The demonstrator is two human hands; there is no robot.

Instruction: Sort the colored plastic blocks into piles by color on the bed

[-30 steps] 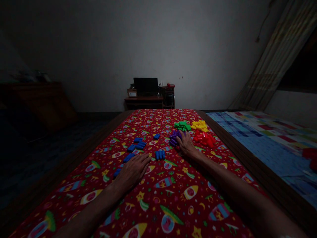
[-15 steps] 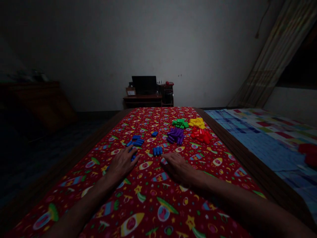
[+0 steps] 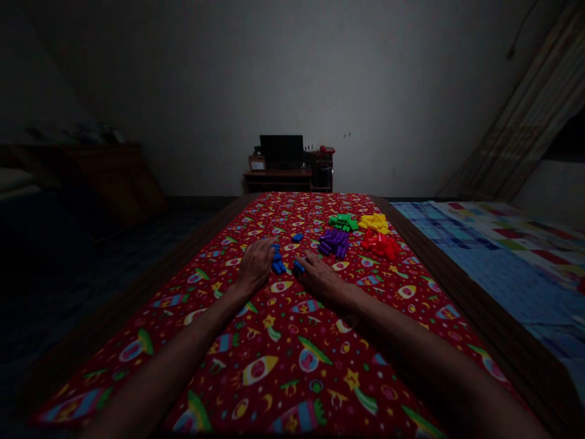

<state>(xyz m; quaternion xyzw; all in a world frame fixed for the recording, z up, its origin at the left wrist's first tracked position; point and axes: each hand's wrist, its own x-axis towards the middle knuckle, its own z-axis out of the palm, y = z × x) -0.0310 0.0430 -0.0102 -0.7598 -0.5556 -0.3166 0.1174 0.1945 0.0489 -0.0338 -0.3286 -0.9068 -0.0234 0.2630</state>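
Several blue pieces [image 3: 278, 263] lie on the red patterned cloth, against the right side of my left hand [image 3: 257, 263]. That hand is curved around their left edge, palm down, and its fingers are partly hidden. My right hand [image 3: 319, 273] rests on the cloth with its fingertips at a few more blue pieces [image 3: 298, 267], which it partly covers. A single blue piece [image 3: 297, 237] lies farther back between the hands. Beyond my right hand is a pile of purple pieces [image 3: 334, 243], with green pieces [image 3: 343, 222], yellow pieces [image 3: 374, 223] and red pieces [image 3: 380, 244] around it.
The red cloth [image 3: 292, 341] covers a long table with dark brown edges. At the far wall stands a small desk [image 3: 278, 178] with a black monitor [image 3: 281, 151]. A bed with a blue checked cover [image 3: 461, 262] is on the right, a wooden cabinet [image 3: 114, 183] on the left.
My left hand has moved forward and right, and the left blue pieces are now bunched nearer the right ones. My right hand now covers part of its blue pieces. The view has shifted slightly left.
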